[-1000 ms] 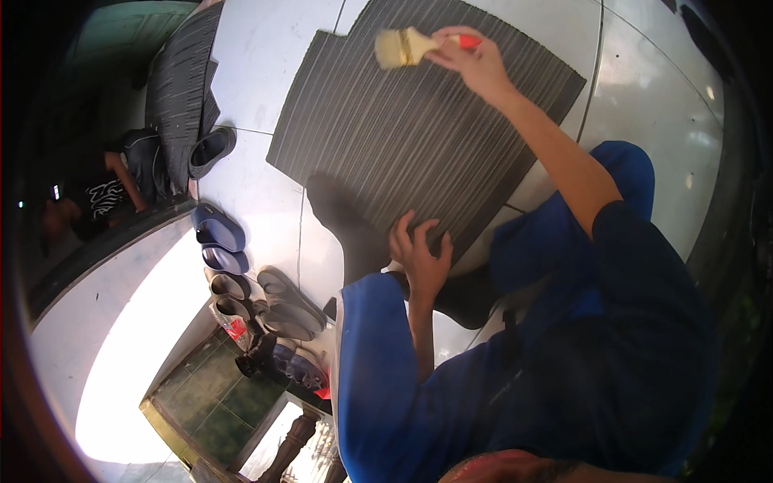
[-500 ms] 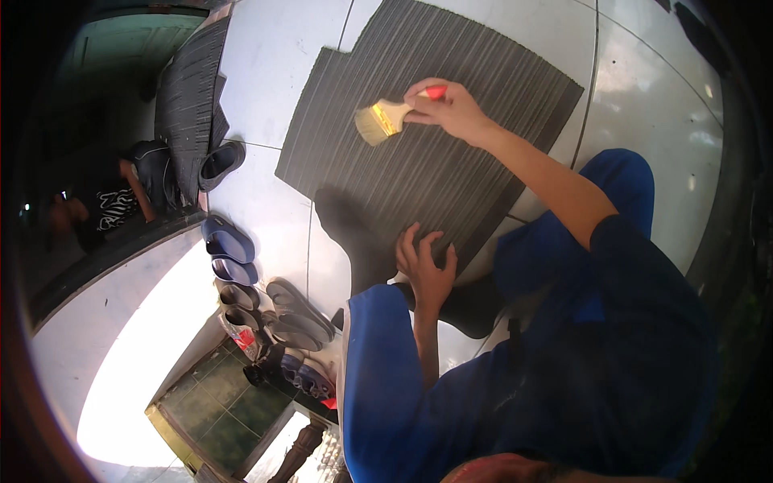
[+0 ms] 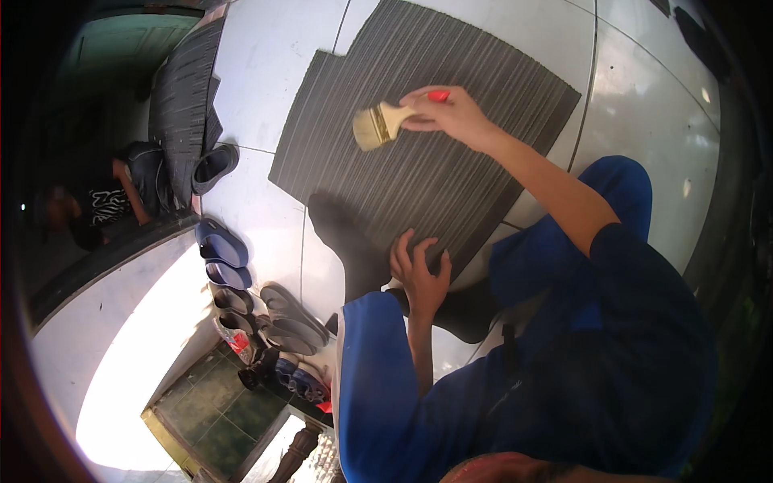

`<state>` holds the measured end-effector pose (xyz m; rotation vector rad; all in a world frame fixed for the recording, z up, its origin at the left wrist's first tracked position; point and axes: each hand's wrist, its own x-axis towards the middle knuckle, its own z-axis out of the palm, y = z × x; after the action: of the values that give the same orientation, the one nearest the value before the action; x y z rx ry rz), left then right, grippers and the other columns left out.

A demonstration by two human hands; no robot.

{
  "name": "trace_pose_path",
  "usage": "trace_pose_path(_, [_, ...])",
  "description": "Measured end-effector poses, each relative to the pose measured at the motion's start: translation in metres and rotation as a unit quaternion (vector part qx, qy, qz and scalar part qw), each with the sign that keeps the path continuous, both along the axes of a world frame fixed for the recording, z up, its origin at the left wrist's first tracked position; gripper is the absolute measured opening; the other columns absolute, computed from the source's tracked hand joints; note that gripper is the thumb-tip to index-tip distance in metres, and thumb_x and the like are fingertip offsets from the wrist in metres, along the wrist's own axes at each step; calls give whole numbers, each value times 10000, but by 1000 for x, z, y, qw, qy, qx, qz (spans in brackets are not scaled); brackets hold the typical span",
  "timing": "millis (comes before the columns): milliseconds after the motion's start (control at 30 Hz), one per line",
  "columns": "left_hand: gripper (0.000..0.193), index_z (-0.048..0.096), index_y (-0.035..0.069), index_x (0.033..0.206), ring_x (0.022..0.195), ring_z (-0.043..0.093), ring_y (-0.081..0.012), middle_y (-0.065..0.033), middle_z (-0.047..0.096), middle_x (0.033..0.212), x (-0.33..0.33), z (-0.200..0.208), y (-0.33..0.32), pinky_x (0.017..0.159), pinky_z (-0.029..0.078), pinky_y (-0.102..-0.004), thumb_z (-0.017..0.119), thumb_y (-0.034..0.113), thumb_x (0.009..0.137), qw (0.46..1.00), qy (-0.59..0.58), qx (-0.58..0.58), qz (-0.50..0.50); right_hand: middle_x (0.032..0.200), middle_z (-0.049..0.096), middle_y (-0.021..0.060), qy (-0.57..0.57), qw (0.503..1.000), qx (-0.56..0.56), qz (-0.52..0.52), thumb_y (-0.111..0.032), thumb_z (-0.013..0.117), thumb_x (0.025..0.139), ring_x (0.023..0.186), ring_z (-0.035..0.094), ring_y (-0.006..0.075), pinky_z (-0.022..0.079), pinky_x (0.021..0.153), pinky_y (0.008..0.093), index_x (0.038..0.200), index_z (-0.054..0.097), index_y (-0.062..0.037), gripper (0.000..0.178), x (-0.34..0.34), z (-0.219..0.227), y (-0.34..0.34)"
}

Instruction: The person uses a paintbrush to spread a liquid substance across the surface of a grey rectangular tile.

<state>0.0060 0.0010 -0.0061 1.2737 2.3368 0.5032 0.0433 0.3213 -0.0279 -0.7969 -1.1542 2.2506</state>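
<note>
A dark ribbed floor mat [image 3: 435, 161] lies flat on white floor tiles. My right hand [image 3: 451, 113] grips a paintbrush [image 3: 378, 125] with a red handle and pale bristles; the bristles rest on the mat near its middle. My left hand [image 3: 419, 274] presses its spread fingers on the mat's near edge. My blue-trousered knees bend on either side of that hand.
A second dark mat [image 3: 181, 97] leans at the far left beside a dark shoe [image 3: 213, 165]. Several sandals and shoes [image 3: 250, 314] line the tile edge by a green step [image 3: 209, 410]. Another person [image 3: 121, 189] sits at the left.
My right hand has drawn the brush down and leftward across the mat, from its far edge toward the middle. My left hand has stayed on the near edge.
</note>
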Motion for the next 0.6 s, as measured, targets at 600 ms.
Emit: trace_pose_path(600, [366,662,126,1238,1511,238,-427,-158,376,1580,-2,1,-3,1193,219,-635,766,221,900,1000,-1,-14,10,1148,707,178,10,999,48,-11,-182,665,1044,1090,720,245,646,967,346,1216,692,102,332,-12,13,-34])
